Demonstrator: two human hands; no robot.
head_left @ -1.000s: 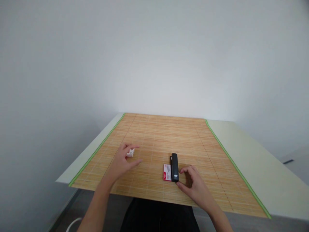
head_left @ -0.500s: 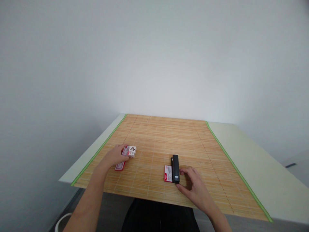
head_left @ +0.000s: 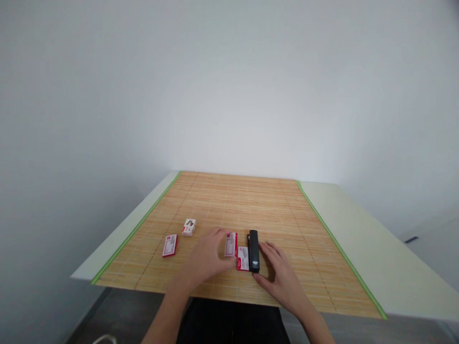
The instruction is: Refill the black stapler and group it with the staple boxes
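Observation:
My left hand (head_left: pixel 211 255) has its thumb and fingers bent around a flat red-and-white staple box (head_left: pixel 231 244), held at its ends. That box is just left of the black stapler (head_left: pixel 254 251). A second red-and-white box (head_left: pixel 243 258) lies flat against the stapler's left side. My right hand (head_left: pixel 279 272) rests on the mat at the stapler's right, fingers apart and curved. Its fingertips are by the stapler's side and the thumb is at its near end.
Toward the left lie a small white box (head_left: pixel 189 227) with a dark picture and another flat red-and-white box (head_left: pixel 169 245). A bamboo mat (head_left: pixel 236 200) with green edges covers the middle of the white table (head_left: pixel 358 229). A wall stands behind.
My left hand has moved right from the box pair, carrying a flat red-and-white staple box toward the stapler. The small white box stays behind at left. My right hand keeps its place beside the stapler.

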